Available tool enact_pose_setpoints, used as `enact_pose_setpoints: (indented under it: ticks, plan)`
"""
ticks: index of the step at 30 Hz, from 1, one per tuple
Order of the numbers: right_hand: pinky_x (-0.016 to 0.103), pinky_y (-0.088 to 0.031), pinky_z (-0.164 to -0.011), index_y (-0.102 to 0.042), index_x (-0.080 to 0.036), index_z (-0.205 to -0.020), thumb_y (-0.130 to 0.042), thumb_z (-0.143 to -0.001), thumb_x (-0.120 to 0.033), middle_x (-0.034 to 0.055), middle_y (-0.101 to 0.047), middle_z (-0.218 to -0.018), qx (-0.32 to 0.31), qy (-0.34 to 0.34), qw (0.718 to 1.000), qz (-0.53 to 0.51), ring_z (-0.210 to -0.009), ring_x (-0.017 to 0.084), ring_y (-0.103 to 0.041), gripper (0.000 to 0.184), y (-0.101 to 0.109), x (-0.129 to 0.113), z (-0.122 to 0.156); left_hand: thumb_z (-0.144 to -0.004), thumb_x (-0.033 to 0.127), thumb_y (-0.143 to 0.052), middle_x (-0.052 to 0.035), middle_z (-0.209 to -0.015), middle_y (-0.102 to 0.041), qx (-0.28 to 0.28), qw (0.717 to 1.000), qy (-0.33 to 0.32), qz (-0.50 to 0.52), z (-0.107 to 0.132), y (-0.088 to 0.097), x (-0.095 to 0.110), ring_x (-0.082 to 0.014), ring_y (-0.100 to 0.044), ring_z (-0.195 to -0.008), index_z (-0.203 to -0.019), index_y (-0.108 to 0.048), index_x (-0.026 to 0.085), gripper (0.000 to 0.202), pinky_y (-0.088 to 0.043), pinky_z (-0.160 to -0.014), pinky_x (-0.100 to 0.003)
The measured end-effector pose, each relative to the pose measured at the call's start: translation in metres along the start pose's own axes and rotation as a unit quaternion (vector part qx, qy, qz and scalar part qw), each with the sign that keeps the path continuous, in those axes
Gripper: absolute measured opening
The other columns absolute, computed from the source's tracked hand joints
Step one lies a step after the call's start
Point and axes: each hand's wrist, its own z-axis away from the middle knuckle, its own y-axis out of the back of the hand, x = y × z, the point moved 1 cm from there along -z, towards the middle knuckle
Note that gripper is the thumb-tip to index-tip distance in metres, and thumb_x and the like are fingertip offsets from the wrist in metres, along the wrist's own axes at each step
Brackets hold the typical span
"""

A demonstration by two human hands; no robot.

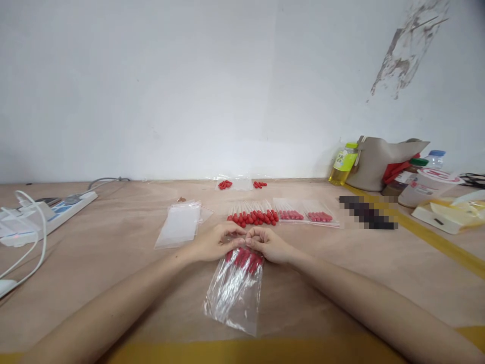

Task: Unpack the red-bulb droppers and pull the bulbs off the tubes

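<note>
Both of my hands meet at the top edge of a clear plastic bag (235, 298), which holds several thin sticks with red tips. My left hand (222, 242) pinches that edge from the left, while my right hand (268, 244) pinches it close by, fingertips nearly touching. The bag slants down toward me, red tips uppermost. Just beyond my hands lies a row of loose red-tipped sticks (253, 216). To its right are flat filled bags (320, 216) with red tips inside. A stack of flat, pale plastic bags (178, 222) rests left of my hands.
Small red pieces (225, 185) lie on plastic by the wall. At left is a power strip (71, 206) with white cables. At right stand a yellow-green bottle (344, 164), a grey-beige bag (379, 164) and a plastic tub (426, 187). Yellow tape (428, 242) crosses the table.
</note>
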Motion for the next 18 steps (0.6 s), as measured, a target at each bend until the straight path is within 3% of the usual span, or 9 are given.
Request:
enact_pose_setpoints:
  ticks: [4, 8, 10, 14, 18]
  plan:
    - [0.022, -0.038, -0.055, -0.051, -0.016, -0.075, -0.07, -0.059, -0.046, -0.0051, -0.055, -0.061, -0.004, 0.006, 1.0, -0.004, -0.055, 0.007, -0.05, 0.039, 0.007, 0.001, -0.001, -0.078, 0.041, -0.051, -0.0028, -0.081, -0.066, -0.054, 0.996, 0.059, 0.042, -0.002, -0.007, -0.013, -0.0157, -0.058, -0.068, -0.096, -0.063, 0.02, 0.03, -0.042, -0.059, -0.023]
    - [0.025, -0.043, -0.067, -0.051, -0.017, -0.091, -0.076, -0.055, -0.034, -0.0037, -0.06, -0.071, -0.02, 0.014, 0.999, -0.04, -0.065, 0.009, -0.056, 0.047, 0.014, 0.005, 0.004, -0.075, 0.04, -0.054, -0.0036, -0.084, -0.066, -0.031, 0.989, 0.096, 0.105, -0.004, -0.012, -0.032, -0.0163, -0.057, -0.072, -0.09, -0.065, 0.019, 0.029, -0.042, -0.062, -0.023]
    - [0.025, -0.043, -0.066, -0.05, -0.017, -0.093, -0.076, -0.056, -0.031, -0.0036, -0.06, -0.071, -0.009, 0.017, 0.999, -0.045, -0.064, 0.009, -0.056, 0.048, 0.016, 0.008, 0.004, -0.074, 0.043, -0.055, -0.0031, -0.08, -0.065, -0.055, 0.983, 0.112, 0.136, -0.004, -0.013, -0.037, -0.0154, -0.056, -0.069, -0.087, -0.065, 0.018, 0.03, -0.041, -0.062, -0.023]
    - [0.024, -0.044, -0.063, -0.049, -0.017, -0.093, -0.074, -0.059, -0.03, -0.0031, -0.06, -0.069, 0.004, 0.036, 0.999, -0.03, -0.062, 0.008, -0.056, 0.045, 0.014, 0.012, 0.0, -0.077, 0.055, -0.046, 0.0021, -0.054, -0.047, -0.131, 0.972, 0.13, 0.145, -0.004, -0.014, -0.036, -0.0089, -0.038, -0.05, -0.066, -0.061, 0.014, 0.044, -0.03, -0.049, -0.021]
    - [0.026, -0.046, -0.065, -0.052, -0.017, -0.086, -0.074, -0.059, -0.031, -0.002, -0.059, -0.072, 0.014, 0.077, 0.997, -0.015, -0.067, 0.01, -0.057, 0.038, 0.011, 0.014, -0.002, -0.074, 0.057, -0.049, 0.0044, -0.052, -0.037, -0.136, 0.967, 0.147, 0.158, -0.004, -0.017, -0.032, -0.0064, -0.027, -0.048, -0.063, -0.057, 0.011, 0.048, -0.02, -0.046, -0.021]
